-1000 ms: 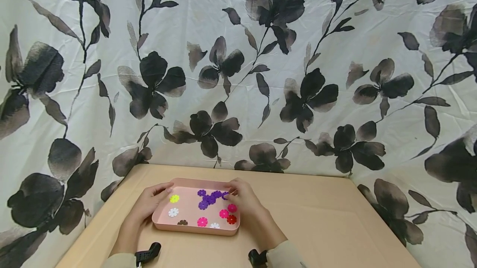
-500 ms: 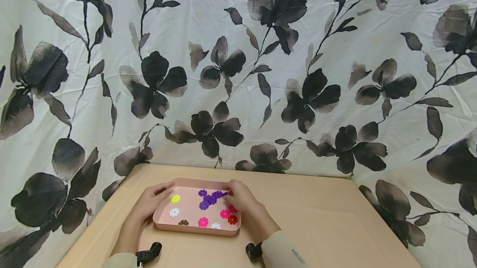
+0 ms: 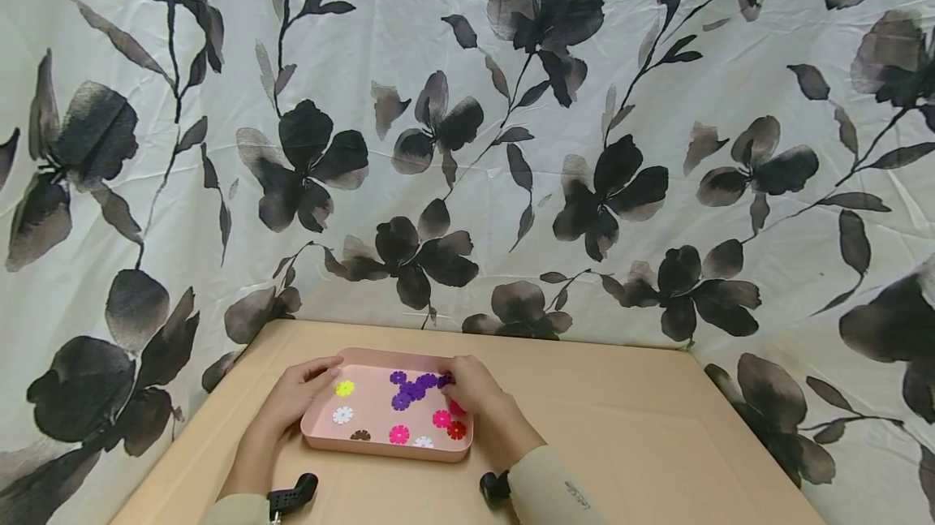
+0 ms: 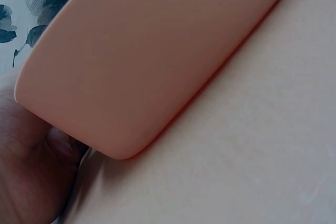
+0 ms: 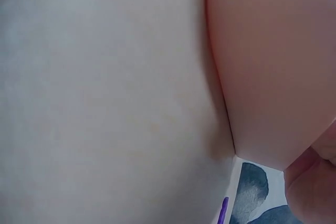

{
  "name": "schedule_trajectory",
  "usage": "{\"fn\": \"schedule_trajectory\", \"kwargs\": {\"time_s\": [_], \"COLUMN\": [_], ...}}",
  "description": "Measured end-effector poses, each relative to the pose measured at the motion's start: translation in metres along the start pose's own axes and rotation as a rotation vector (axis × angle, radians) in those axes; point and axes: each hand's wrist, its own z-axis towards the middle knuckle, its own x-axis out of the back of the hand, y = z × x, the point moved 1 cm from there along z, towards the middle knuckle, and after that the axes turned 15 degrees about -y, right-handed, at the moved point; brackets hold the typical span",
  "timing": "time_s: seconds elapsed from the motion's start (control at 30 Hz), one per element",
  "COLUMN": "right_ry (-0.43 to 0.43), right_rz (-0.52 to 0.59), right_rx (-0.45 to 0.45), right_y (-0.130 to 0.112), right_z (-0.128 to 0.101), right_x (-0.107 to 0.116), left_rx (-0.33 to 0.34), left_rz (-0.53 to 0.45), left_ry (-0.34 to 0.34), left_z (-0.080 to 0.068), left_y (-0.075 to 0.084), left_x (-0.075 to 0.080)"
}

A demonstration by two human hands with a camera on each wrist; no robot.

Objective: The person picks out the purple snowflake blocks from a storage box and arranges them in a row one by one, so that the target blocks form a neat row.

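A shallow pink tray point(image 3: 380, 448) lies on the tan table and holds loose flower-shaped discs: yellow point(image 3: 344, 388), white point(image 3: 342, 415), magenta point(image 3: 398, 433), red point(image 3: 456, 429). A joined purple chain point(image 3: 411, 389) lies near the tray's far side. My left hand point(image 3: 292, 397) grips the tray's far left corner, thumb on the rim; the left wrist view shows that hand point(image 4: 26, 182) against the tray's outer wall point(image 4: 136, 61). My right hand point(image 3: 473, 389) reaches over the tray's right side, its curled fingers pinching the chain's right end. The tray wall point(image 5: 273, 66) fills the right wrist view.
The tan table point(image 3: 643, 428) stretches out to the right of the tray. A white curtain point(image 3: 511, 144) printed with black flowers hangs close behind and on both sides. Black wrist-worn cameras point(image 3: 290, 497) sit at both cuffs.
My right hand has slid a little nearer and further over the tray's right side, and its forearm has swung inward. The left hand and the tray have stayed put.
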Motion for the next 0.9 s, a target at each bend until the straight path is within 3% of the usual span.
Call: {"fn": "schedule_trajectory", "kwargs": {"time_s": [0.3,0.63,0.9], "right_ry": [-0.02,-0.079,-0.053], "right_rz": [-0.007,0.025,0.039], "right_rx": [0.029,-0.005,0.001], "right_y": [0.0,-0.0034,-0.0001], "right_z": [0.0018,0.003,0.0023], "right_x": [0.0005,0.0055,0.0009], "left_rx": [-0.034,-0.029,-0.024], "left_rz": [0.038,0.033,0.018], "left_ry": [0.005,0.009,0.001], "left_z": [-0.0011,-0.0001,-0.0019], "left_y": [0.0024,0.0018,0.0037], "left_x": [-0.0007,-0.0011,-0.0012]}}
